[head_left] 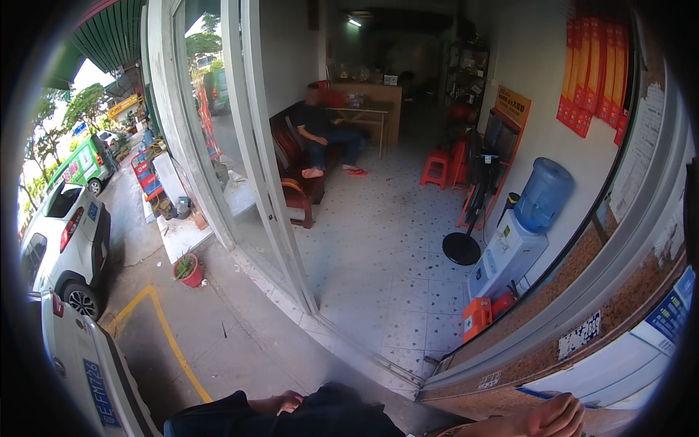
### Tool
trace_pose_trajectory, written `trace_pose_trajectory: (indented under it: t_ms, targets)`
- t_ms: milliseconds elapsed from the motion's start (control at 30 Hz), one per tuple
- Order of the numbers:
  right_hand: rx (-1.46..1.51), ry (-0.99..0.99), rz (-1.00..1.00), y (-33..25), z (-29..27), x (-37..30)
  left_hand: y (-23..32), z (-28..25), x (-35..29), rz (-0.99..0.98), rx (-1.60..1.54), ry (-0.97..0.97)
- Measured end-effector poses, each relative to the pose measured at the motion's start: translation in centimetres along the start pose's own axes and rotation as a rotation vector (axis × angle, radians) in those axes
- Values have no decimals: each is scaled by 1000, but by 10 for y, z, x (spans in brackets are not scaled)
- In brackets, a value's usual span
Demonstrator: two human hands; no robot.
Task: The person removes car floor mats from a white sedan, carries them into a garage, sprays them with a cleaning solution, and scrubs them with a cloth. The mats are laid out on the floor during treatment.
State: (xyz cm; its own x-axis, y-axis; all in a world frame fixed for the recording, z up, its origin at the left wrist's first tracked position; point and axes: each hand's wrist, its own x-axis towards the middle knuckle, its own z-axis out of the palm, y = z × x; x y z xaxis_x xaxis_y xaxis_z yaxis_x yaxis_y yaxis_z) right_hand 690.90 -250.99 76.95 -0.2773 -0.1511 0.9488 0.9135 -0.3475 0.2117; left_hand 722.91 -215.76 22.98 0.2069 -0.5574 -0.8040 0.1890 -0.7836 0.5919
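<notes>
Brown wall ledge [510, 397] | right hand [557, 416] rests on it, grip unclear | left hand [280, 402] loose, empty

We see only part of our right hand [555, 416]: the lower edge cuts it off at the knuckles, so its grasp cannot be judged. Our left hand [280, 402] lies partly behind dark clothing [320, 416]. The seated person [326, 138] indoors is too small for detail.
</notes>
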Motion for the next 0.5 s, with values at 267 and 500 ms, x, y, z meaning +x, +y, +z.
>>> trace_pose_trajectory:
  t_ms: [267, 500]
  targets:
    - [-301, -208, 68, -24, 28, 15, 141, -84, 201, 149, 439, 153]
    - [-477, -266, 121, 3, 57, 11, 226, -23, 241, 505, 481, 82]
